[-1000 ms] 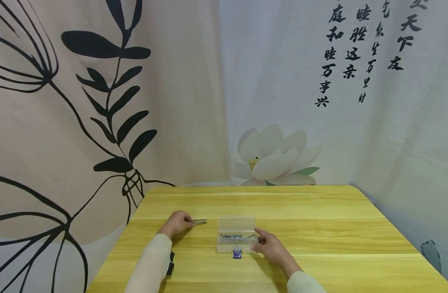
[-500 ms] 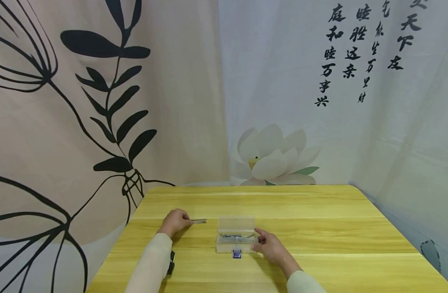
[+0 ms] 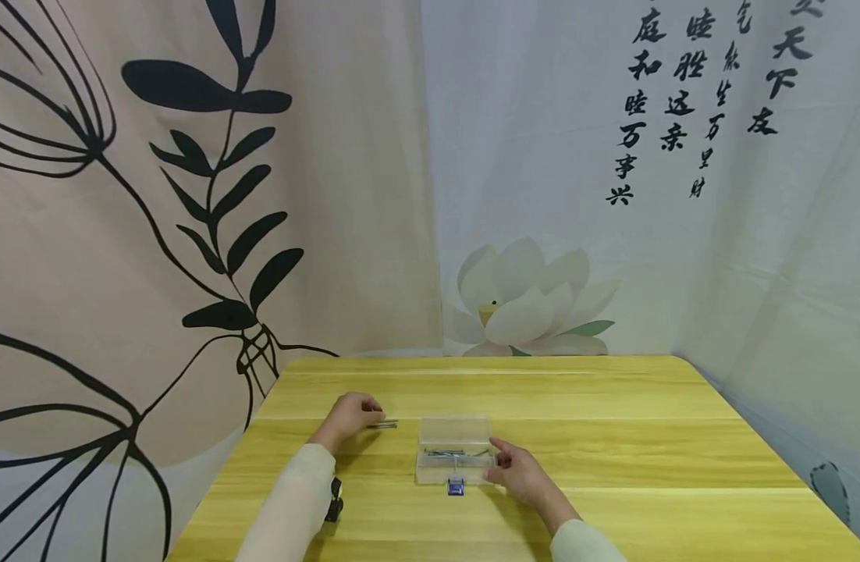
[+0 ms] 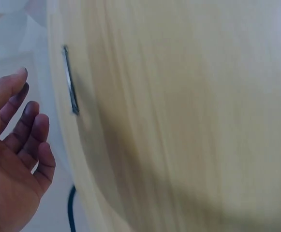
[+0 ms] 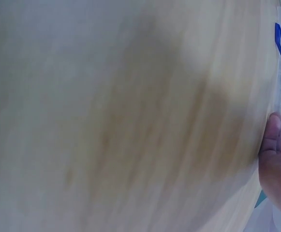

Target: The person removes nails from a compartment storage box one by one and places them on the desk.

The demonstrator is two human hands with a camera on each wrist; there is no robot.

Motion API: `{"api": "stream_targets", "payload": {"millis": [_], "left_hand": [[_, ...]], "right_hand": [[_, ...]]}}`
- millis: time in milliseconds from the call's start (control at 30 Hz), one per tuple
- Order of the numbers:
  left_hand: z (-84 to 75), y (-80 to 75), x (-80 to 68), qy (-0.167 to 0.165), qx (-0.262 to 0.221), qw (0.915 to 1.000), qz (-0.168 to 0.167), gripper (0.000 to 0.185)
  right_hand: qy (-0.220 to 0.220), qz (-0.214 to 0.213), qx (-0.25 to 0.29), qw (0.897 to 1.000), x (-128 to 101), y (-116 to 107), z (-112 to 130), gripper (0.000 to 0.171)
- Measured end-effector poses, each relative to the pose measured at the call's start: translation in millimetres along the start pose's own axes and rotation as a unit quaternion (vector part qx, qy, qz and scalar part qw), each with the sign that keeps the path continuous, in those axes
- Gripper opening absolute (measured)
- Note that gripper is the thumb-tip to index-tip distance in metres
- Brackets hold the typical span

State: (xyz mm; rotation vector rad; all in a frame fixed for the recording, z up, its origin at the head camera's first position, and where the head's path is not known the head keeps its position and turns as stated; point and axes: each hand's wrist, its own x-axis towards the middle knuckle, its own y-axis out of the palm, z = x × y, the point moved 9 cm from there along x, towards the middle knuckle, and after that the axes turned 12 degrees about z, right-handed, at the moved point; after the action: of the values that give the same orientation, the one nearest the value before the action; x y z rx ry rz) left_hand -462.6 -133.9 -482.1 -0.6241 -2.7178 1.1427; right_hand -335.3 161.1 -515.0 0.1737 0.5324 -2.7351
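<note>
Thin silver metal rods (image 3: 384, 425) lie side by side on the table, left of a clear plastic box. Just over their left end is my left hand (image 3: 357, 414). In the left wrist view this hand (image 4: 17, 140) has loosely bent fingers, apart from the rods (image 4: 70, 82). The clear box (image 3: 435, 475) stands with its lid (image 3: 454, 430) raised at the back and a blue latch (image 3: 455, 488) hanging at the front. More metal rods (image 3: 453, 453) lie inside. My right hand (image 3: 524, 473) holds the box's right end between thumb and fingers.
The wooden table (image 3: 613, 437) reaches back to a printed curtain (image 3: 360, 195). A black object (image 3: 334, 501) shows beside my left sleeve. In the left wrist view, a dark cord (image 4: 71, 208) hangs past the table's edge.
My left hand was pinching the rods; it has let them go and shifted slightly right above them. The right hand and the box stay in place.
</note>
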Motion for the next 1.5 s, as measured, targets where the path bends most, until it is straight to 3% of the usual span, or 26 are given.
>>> {"api": "stream_targets", "payload": {"millis": [233,500,800,967,1267,1500], "left_hand": [[-27.5,14.4,1.6,0.024,-0.027,0.9991,0.023,0.008],[-47.3,32.4,5.7,0.056,-0.09,0.9935,0.042,0.015],[-66.1,53.1,-1.4,0.047,-0.104,0.993,0.031,0.015],[-71.3,65.2,-10.0,0.037,-0.133,0.9904,0.012,0.013],[-64.4,80.2,-26.3,0.011,-0.112,0.9931,-0.034,0.006],[-59.8,87.9,-32.4,0.018,-0.121,0.9914,-0.046,0.005]], "right_hand": [[0.004,0.007,0.004,1.0,2.0,1.8,-3.8,0.069],[0.003,0.003,-0.008,1.0,0.6,-0.5,-0.3,0.069],[0.0,0.004,-0.014,1.0,2.9,-1.1,-1.9,0.07],[-0.001,0.004,-0.009,1.0,1.9,-1.1,-1.9,0.071],[-0.003,0.004,-0.014,1.0,1.1,-0.6,-0.9,0.071],[-0.003,0.007,-0.012,1.0,0.5,0.7,-0.4,0.071]]}}
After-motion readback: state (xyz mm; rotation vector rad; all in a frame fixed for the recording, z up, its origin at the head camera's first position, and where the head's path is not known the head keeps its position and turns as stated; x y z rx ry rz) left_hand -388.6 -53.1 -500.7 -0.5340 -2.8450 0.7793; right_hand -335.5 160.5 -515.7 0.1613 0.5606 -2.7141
